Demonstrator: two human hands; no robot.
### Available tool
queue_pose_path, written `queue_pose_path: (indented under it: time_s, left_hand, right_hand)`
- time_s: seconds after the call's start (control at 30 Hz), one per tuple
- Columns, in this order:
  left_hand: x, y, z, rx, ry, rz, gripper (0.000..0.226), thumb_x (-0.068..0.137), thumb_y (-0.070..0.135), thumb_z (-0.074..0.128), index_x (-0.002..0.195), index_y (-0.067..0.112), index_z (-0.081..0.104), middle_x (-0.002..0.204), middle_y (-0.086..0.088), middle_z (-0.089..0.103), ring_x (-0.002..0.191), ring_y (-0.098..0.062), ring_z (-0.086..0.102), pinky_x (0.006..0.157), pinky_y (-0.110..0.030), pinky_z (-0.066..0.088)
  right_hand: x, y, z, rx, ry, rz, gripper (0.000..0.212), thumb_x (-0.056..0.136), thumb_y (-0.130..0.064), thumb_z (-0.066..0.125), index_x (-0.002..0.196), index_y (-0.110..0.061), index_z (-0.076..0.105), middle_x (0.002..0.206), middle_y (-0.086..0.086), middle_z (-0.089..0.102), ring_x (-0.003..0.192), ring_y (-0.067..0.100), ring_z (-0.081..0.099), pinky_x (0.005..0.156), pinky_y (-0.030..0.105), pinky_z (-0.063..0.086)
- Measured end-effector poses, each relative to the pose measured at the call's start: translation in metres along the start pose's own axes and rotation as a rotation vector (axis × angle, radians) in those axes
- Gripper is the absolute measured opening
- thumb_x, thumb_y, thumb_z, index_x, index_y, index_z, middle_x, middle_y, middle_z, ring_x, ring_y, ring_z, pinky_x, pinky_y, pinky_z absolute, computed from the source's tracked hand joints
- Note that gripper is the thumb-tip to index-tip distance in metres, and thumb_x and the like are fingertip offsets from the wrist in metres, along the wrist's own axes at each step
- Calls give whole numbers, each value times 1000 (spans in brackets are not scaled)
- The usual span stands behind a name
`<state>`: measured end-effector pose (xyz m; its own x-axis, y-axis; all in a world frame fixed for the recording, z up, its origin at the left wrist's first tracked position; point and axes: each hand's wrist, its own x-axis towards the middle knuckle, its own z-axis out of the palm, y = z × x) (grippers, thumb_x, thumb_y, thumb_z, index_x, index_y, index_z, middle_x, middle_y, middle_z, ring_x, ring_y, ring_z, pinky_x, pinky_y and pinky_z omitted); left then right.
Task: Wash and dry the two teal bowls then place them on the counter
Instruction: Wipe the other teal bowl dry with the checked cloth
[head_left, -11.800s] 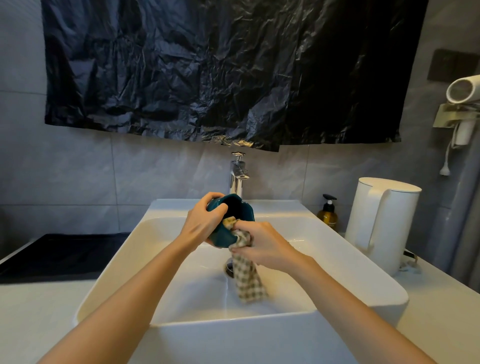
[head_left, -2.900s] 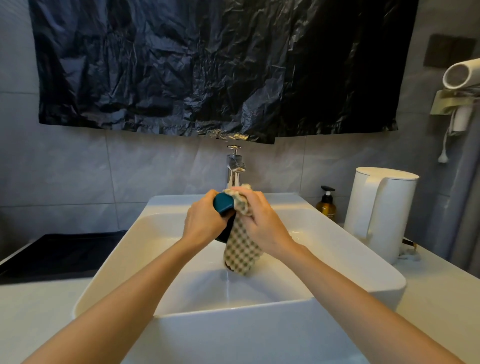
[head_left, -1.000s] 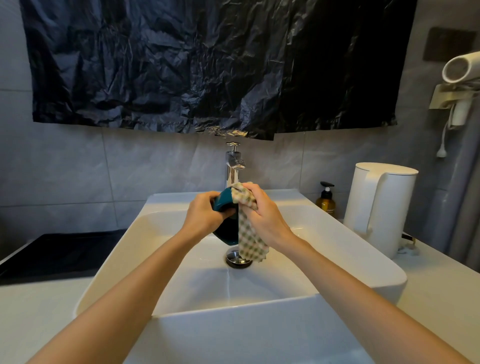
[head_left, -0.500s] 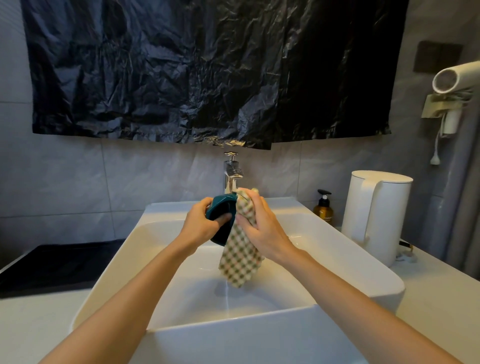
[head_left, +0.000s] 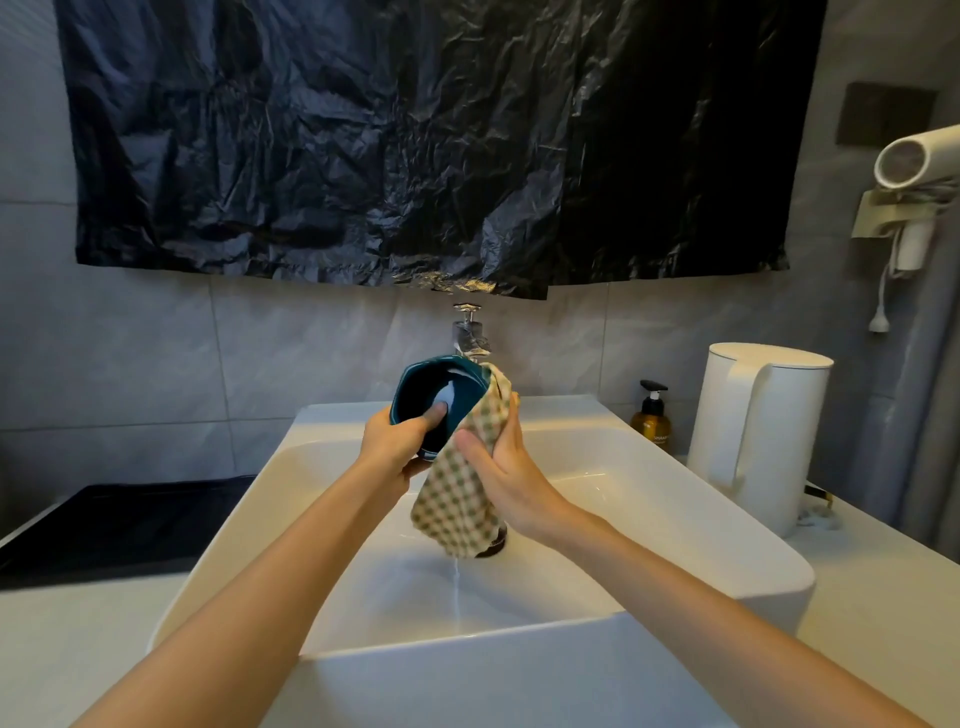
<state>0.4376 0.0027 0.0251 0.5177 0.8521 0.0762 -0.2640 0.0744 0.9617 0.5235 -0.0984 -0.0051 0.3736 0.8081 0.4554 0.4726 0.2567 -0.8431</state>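
1. The teal bowl (head_left: 431, 395) is held between both hands above the sink (head_left: 701, 519), tipped so its opening faces the camera.
2. The left hand (head_left: 395, 441) grips its rim, thumb inside, fingers underneath.
3. The right hand (head_left: 504, 467) clasps a checked cloth (head_left: 457, 509) against the bowl's right outer wall; the cloth's end hangs below the hands.
4. The faucet (head_left: 469, 332) stands just behind the bowl.
5. A white kettle (head_left: 753, 436) stands well right of the right hand.

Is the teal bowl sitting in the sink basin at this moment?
No: the left hand holds the teal bowl up above the sink, with the right hand holding a checked cloth against it.
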Motion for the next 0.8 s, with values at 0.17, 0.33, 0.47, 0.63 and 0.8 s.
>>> queue_pose_path:
  time_s: [0.17,0.33,0.47,0.63,0.8]
  left_hand:
    - [1,1,1,-79,48,70,29,88,14,66,115,9,54,107,-11,65,97,-26,62,61,-31,53]
    - [0,-6,1,201,-46,250,29,86,20,69,111,20,53,109,-3,63,105,-22,60,86,-42,53]
    - [-6,-6,2,335,-144,356,26,86,20,69,107,25,54,103,7,62,100,-12,58,79,-25,51]
    - [-11,-7,6,417,-311,279,57,78,30,76,126,25,46,120,7,56,112,-14,54,86,-26,48]
    - [-10,9,4,261,-180,116,80,68,46,75,132,20,35,125,0,40,118,-20,45,102,-39,41]
  right_hand:
    - [-4,-5,10,14,-77,15,79,98,-37,46,143,-37,-19,147,-8,24,133,12,34,106,27,32]
    - [4,-15,-9,142,144,-21,47,98,-18,51,131,-31,19,121,-5,53,110,4,54,86,11,44]
    - [3,-13,-19,61,222,-8,32,97,-21,52,122,-33,35,106,-12,57,99,6,57,85,22,48]
    - [3,-13,-23,-119,433,-85,33,96,-9,44,115,-35,37,100,-10,57,91,8,57,83,33,51]
    - [3,-5,-45,-405,642,-154,38,92,-7,51,119,-27,35,102,1,55,84,17,56,60,32,49]
